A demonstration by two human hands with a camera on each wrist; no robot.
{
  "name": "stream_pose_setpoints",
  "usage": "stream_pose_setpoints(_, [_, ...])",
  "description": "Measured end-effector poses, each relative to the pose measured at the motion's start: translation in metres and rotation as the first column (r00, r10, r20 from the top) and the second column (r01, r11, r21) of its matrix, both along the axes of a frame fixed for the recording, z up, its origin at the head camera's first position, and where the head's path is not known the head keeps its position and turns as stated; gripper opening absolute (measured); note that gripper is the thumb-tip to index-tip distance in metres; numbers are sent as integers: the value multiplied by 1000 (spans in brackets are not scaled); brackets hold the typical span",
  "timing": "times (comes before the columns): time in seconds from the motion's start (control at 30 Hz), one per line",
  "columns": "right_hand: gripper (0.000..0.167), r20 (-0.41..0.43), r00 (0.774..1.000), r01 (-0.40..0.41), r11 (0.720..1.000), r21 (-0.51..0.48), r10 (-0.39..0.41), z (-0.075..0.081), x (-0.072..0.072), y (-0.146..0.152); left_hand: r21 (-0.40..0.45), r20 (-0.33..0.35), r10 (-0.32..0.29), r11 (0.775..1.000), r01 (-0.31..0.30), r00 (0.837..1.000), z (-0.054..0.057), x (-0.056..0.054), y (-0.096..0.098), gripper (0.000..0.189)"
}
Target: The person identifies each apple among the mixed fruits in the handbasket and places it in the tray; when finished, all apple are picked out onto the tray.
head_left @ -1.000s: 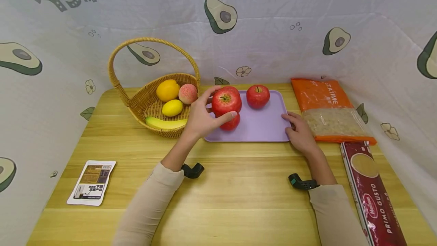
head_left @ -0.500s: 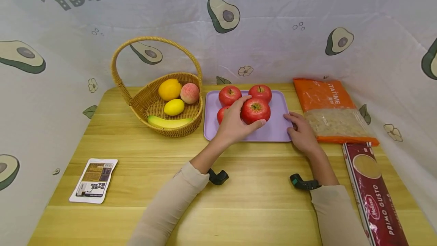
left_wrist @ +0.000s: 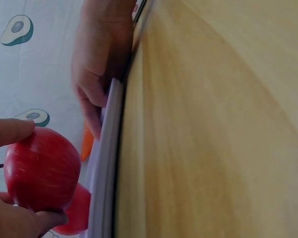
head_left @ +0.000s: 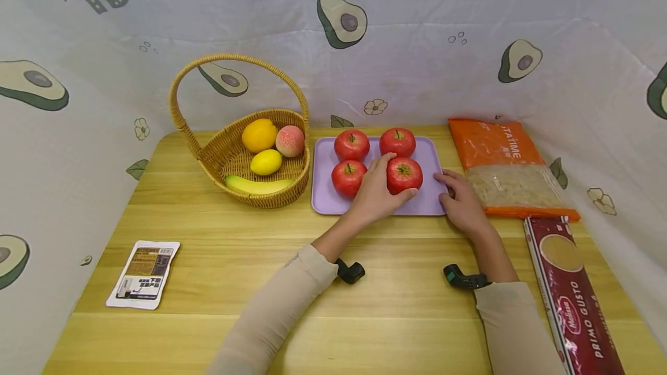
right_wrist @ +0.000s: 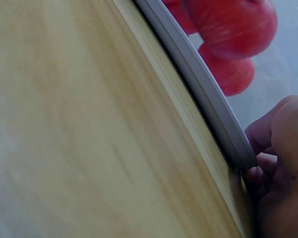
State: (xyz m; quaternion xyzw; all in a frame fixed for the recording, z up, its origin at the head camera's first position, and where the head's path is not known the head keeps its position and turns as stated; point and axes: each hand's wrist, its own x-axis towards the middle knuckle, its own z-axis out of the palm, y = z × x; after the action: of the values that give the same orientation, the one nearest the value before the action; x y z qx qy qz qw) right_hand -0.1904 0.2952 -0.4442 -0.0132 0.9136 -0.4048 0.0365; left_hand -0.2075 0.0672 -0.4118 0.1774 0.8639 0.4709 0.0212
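Observation:
My left hand (head_left: 376, 192) grips a red apple (head_left: 406, 175) at the front right of the purple tray (head_left: 432, 204), fingers behind it and thumb in front. In the left wrist view that apple (left_wrist: 42, 168) sits between thumb and fingers, very low over the tray; whether it touches down I cannot tell. The tray also bears a front-left apple (head_left: 348, 179), a back-left apple (head_left: 351, 144) and a back-right apple (head_left: 398, 142). My right hand (head_left: 461, 201) holds the tray's right rim. In the right wrist view, its fingers (right_wrist: 268, 124) pinch the tray's corner (right_wrist: 241, 153).
Left of the tray stands a wicker basket (head_left: 271, 198) with a tall handle, containing several fruits, among them a banana (head_left: 257, 185) and a peach (head_left: 290, 140). An orange bag (head_left: 500, 149) and a dark red pasta box (head_left: 575, 294) lie at right. A white pouch (head_left: 143, 275) lies front left.
My left hand has carried the apple from the tray's left side to its front right and lowered it. The right hand has stayed at the tray's rim.

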Motion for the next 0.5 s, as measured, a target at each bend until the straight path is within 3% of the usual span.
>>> stream_pose_setpoints(0.27, [51,-17,1000,-3,1000,15,3,0,-1,1,-36,19,24,999,-23,1000,-13,-3,12,82])
stream_pose_setpoints(0.5, [51,-18,1000,1,1000,12,-1,-1,0,1,-86,39,39,996,-36,998,-13,-4,13,84])
